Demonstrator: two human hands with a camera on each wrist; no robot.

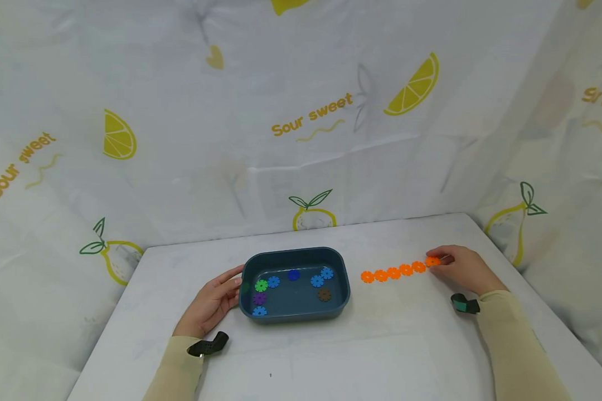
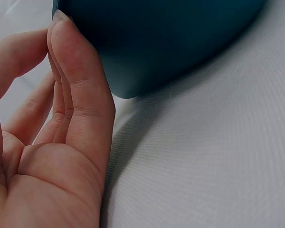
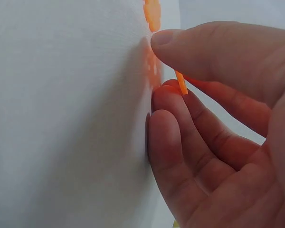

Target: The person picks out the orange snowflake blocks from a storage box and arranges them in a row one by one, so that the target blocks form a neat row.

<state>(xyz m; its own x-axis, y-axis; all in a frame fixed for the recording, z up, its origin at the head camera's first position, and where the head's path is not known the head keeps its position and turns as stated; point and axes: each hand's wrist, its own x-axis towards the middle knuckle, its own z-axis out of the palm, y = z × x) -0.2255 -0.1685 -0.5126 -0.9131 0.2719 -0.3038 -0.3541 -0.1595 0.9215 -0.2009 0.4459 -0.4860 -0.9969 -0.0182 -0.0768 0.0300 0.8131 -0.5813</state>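
A dark blue-green plastic bin [image 1: 295,319] stands on the white table. My left hand [image 1: 212,304] is at its left side, the fairly straight fingers [image 2: 85,95] touching the outer wall near the corner. Between thumb and fingers, my right hand [image 1: 464,270] pinches an orange notched disc [image 1: 432,261], seen nearly edge-on in the right wrist view. That disc is at the right end of a row of several like orange discs [image 1: 393,273] on the table. The other right fingers [image 3: 165,137] are bent close to the tabletop.
Inside the bin lie a green disc [image 1: 261,285], a purple disc [image 1: 259,299], a brown disc [image 1: 324,294], a dark blue disc [image 1: 293,274] and several lighter blue discs [image 1: 273,282]. A lemon-print cloth [image 1: 231,167] hangs behind the table [image 1: 331,367].
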